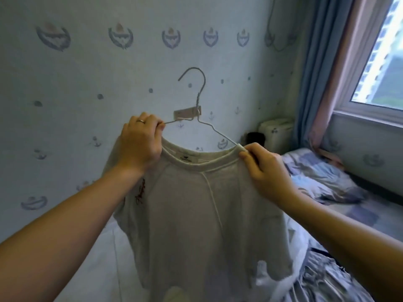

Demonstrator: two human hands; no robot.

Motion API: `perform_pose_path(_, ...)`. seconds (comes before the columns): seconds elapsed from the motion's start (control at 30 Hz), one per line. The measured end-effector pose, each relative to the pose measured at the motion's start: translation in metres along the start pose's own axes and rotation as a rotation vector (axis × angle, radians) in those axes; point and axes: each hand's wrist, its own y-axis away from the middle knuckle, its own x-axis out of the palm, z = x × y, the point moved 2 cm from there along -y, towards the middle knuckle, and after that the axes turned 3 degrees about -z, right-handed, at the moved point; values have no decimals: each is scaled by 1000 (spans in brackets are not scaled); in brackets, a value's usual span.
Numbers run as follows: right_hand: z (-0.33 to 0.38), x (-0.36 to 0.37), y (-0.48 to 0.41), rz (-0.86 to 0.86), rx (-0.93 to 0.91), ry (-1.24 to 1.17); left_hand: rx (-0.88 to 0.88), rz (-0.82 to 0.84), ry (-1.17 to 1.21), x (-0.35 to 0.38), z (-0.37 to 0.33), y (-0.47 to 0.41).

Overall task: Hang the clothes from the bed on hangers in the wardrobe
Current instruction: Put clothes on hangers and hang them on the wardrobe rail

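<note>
The shirt (196, 203) is pale greyish beige with reddish-brown lettering, the hanger (201, 88) white, the wallpaper (87, 73) pale blue with grey-blue crests, the curtain (314, 73) blue, the bedding (322, 177) patched blue, grey and white.

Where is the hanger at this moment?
Head view, centre: the hanger is held up before the wall, above the collar of the shirt. The left hand pinches its left arm; the right hand grips the shirt at its right end.

Forearms (65, 232) bare; thin ring (141, 121) on left hand (139, 144).
</note>
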Motion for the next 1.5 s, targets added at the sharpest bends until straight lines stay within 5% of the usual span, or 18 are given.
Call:
perform_pose_path(0.57, -195, 53, 19, -26, 604, 380, 164, 437, 521, 347, -34, -18)
perform_pose_path(0.8, -260, 48, 50, -3, 843, 529, 255, 672, 571, 439, -87, -2)
perform_pose_path(1.5, -542, 10, 1, 52, 1145, 524, 256, 933, 483, 698, -218, -34)
